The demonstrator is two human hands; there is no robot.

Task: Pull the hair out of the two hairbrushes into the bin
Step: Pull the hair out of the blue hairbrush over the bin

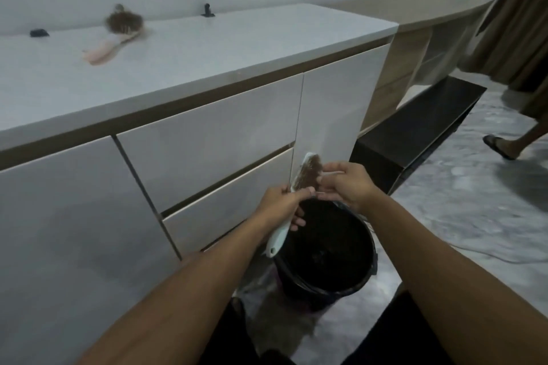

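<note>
Pink hairbrush [114,38] on countertop [207,47]

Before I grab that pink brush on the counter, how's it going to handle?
The pink brush looks like light plastic with a stiff handle, so probably an easy lift. It lies flat on the smooth counter, so a push would likely slide it. Its hair clump looks loose and may shed.

Not seeing any readable text, labels, brands or numbers anywhere, honestly. Nothing legible showing on any surface or object; everything coming through too blurry and plain for lettering.
</note>
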